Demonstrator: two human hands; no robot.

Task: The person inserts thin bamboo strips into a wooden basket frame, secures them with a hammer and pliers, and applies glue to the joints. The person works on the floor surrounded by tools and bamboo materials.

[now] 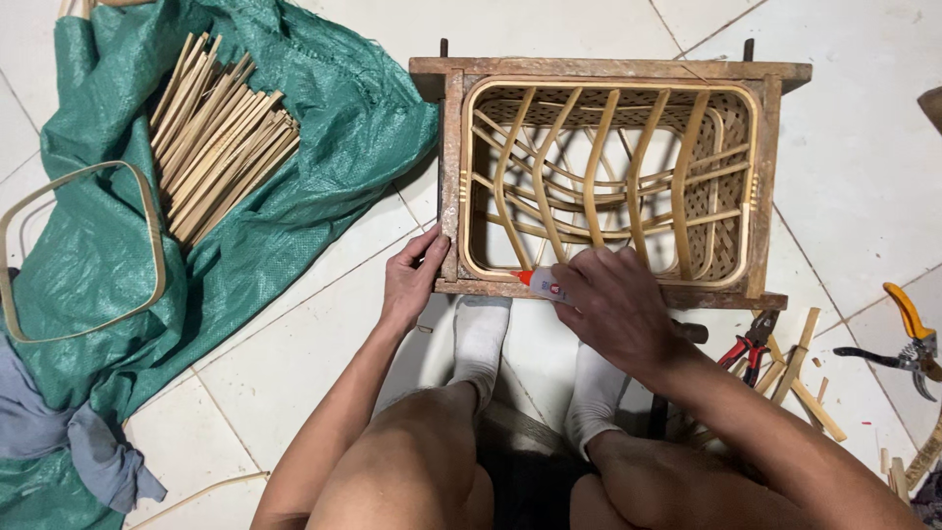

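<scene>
Over at the left edge of the frame a bent bamboo hoop is lying on a green woven tarp, and in the upper left a bundle of cut bamboo strips is resting on the same tarp, not yet used by the look of it. A grey cloth is bunching up in the lower left on the tiled floor.

Moving toward the middle, the person's left hand is closing its grip over the lower left corner of a wooden frame, fingers curled on the wood, steadying it. Inside the frame a woven bamboo basket is sitting in the upper centre, its rim hoop fitted and curved ribs crossing its open middle; I would judge the shaping well along, with fixing at the near rim in hand.

The right hand is gripping a small glue tube, white with an orange-red nozzle and a red patch on its label, tip touching the frame's near edge.

In the lower right, red-handled pliers are lying among offcut sticks, and yellow-handled shears are lying at the right edge.
</scene>
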